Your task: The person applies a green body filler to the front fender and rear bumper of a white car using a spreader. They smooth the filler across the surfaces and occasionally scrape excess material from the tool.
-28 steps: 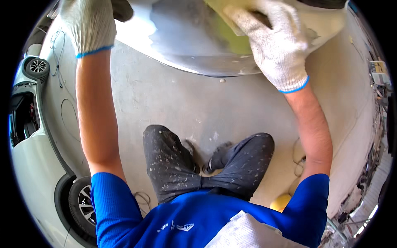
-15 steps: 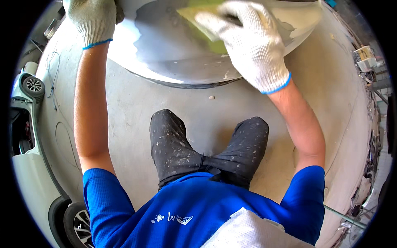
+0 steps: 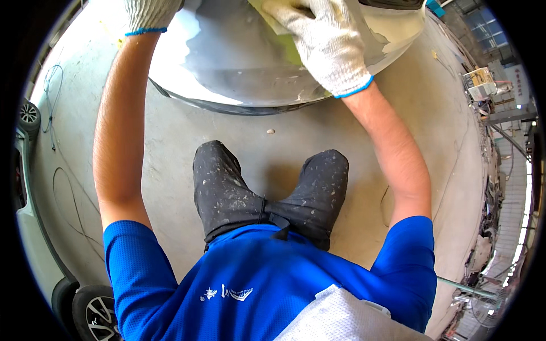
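In front of me is a rounded car body panel (image 3: 224, 85), white with grey smoothed areas and a yellow-green patch under my right hand. My right hand (image 3: 331, 48), in a white knit glove with a blue cuff, lies over the panel. Its fingers close on a pale yellow-green sheet (image 3: 275, 24) that looks like sandpaper, held against the surface. My left hand (image 3: 151, 14), gloved the same way, is at the panel's upper left. The top edge of the picture cuts off its fingers, so what they touch is hidden.
At the left stands a pale car with a wheel (image 3: 98, 315); another wheel (image 3: 28, 113) is farther up. A thin cable (image 3: 51, 96) lies on the floor. A small pale lump (image 3: 271, 131) sits below the panel. Along the right are a box (image 3: 479, 84) and clutter.
My view has shifted, and both hands now sit higher in it. My right hand, with the sheet, has moved up and left; more of my left hand is cut off.
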{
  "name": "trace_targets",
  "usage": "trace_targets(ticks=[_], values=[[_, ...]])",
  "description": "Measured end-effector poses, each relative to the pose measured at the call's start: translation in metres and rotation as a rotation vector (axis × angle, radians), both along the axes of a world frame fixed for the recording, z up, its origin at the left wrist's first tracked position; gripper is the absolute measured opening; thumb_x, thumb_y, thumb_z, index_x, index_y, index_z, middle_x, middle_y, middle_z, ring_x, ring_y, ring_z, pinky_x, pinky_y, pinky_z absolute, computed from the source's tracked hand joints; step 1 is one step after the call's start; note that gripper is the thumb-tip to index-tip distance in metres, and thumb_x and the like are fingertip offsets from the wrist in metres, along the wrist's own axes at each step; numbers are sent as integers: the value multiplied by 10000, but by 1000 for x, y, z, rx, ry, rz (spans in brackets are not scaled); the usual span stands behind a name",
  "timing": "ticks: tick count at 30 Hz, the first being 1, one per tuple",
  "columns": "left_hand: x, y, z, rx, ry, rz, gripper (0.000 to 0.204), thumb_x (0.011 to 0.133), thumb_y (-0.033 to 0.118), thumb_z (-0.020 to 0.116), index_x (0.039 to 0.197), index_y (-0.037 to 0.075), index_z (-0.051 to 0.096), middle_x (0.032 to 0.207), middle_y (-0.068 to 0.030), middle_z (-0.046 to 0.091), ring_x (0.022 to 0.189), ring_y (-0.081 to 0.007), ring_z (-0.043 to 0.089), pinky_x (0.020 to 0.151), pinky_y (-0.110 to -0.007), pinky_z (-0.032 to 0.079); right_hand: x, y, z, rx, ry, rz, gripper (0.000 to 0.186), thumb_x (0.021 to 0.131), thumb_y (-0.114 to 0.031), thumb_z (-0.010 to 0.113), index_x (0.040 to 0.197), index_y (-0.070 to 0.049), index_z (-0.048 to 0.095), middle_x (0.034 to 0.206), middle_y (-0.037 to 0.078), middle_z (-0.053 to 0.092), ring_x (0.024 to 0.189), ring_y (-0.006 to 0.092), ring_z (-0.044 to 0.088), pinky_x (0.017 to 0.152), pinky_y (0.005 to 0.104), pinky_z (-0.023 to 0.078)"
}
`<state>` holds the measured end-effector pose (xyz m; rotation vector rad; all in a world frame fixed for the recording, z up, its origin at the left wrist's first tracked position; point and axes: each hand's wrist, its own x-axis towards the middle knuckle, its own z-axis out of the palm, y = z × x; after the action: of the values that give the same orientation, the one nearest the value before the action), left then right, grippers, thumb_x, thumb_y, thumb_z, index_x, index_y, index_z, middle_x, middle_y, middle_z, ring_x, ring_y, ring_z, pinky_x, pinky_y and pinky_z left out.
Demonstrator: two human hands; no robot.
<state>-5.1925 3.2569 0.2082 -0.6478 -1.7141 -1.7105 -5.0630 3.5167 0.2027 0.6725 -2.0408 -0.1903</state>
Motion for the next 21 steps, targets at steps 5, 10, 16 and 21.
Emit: trace_targets(ticks=[5,10,16,21], values=[[7,-32,-21,-19,-47,97,359,889,381,693,805,33,668,711,-69,646,617,-145,642,550,-300,562,-1,5,-12,-14,-39,61,516,684,-27,706,1140,-268,731,1035,35,583,949,283,564,804,402,511],[-3,-18,-53,-29,-97,56,360,889,382,693,810,32,668,713,-69,646,622,-145,643,552,-300,562,-33,44,-39,-16,-81,-16,523,681,-24,705,1142,-271,730,1041,36,581,958,285,558,812,406,508],[-8,-15,-71,-76,-128,63,362,889,385,693,817,30,668,716,-69,647,627,-145,644,555,-300,562,-10,21,-96,-27,-45,-39,418,765,-190,706,1150,-350,720,1047,-13,531,989,241,516,850,422,467],[-8,2,-76,-67,-115,31,364,889,386,693,823,29,668,718,-69,648,632,-145,645,557,-300,563,21,36,-127,-62,-84,-7,534,700,-7,684,1154,-285,723,1021,21,595,975,276,553,849,402,506]])
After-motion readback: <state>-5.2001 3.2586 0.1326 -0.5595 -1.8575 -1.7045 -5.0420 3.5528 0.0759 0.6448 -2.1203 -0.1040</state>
